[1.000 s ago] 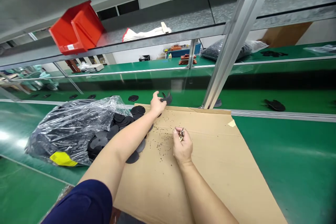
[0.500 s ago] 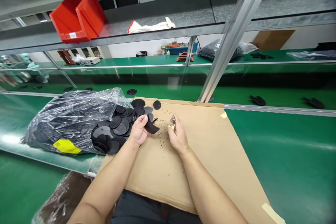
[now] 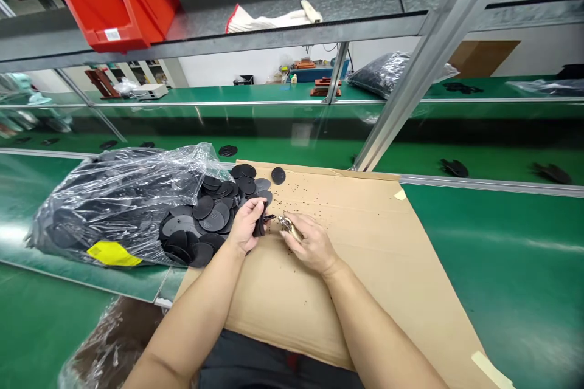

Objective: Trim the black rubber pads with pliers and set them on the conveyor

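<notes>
Now I have brought my right hand (image 3: 312, 243), grasping the metal tool (image 3: 289, 226), close to my left hand (image 3: 245, 226), which pinches the black piece (image 3: 260, 223); so both seem within working reach. Left of the left hand lie black discs (image 3: 213, 222), beneath both hands cardboard (image 3: 387, 292).

The discs (image 3: 213, 219) at centre left are black and grey, the cardboard (image 3: 378, 261) at lower centre tan, the surface (image 3: 515, 237) at right green. Upper left, the bin (image 3: 146, 3) is red; top centre, white cloth (image 3: 274, 23) shows a red edge.
</notes>
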Demonstrator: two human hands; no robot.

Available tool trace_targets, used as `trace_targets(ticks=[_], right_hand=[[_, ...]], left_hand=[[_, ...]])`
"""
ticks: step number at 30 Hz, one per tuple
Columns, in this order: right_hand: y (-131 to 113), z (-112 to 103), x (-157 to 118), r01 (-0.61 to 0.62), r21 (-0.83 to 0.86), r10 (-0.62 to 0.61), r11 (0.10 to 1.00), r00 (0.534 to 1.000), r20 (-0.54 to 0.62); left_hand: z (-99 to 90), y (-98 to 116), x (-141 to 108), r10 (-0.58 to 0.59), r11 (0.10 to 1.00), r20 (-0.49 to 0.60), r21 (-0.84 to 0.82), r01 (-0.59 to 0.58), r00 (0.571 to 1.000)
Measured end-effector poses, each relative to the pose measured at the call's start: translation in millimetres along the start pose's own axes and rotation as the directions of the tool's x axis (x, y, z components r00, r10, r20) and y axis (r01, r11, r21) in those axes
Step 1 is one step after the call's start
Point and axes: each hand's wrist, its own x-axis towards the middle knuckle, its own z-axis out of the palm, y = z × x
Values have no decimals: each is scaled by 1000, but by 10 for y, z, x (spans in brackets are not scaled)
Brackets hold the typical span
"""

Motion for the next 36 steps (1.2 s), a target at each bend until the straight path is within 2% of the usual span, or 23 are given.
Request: trace_targets(ticks=[11, 15, 20, 22, 25, 28, 31, 33, 36], right_hand=[[-38, -24, 7, 27, 6, -28, 1000, 1000, 15], [0, -19, 0, 55, -57, -53, 997, 998, 33], [59, -5, -16, 41, -126, -30, 991, 996, 89], [60, 3, -16, 5, -97, 5, 995, 995, 103], [27, 5, -5, -114, 18, 112, 993, 989, 94], [-18, -3, 6, -252, 181, 246, 951, 968, 53], [-49, 0, 0, -328, 283, 330, 901, 943, 41], [-73, 13, -9, -312, 267, 310, 912, 949, 50], [-122, 41, -21, -194, 201, 178, 960, 980, 92]], left_hand=[[8, -2, -11, -7, 1000, -6, 25, 7, 1000], [-5, -21, -1, -12, 999, -20, 41, 13, 1000], [-17, -42, 30, -8, 998, -47, 59, 10, 999], [-15, -46, 42, -15, 997, -63, 70, 19, 998], [-7, -53, 44, -21, 998, -43, 51, 23, 999], [-3, -74, 26, 24, 999, 26, 23, -25, 999], [-7, -113, 15, -1, 999, 113, 36, -3, 994], [-14, -143, 25, -4, 1000, 118, 30, 0, 993], [-24, -177, 57, 8, 1000, 49, -11, -7, 999]])
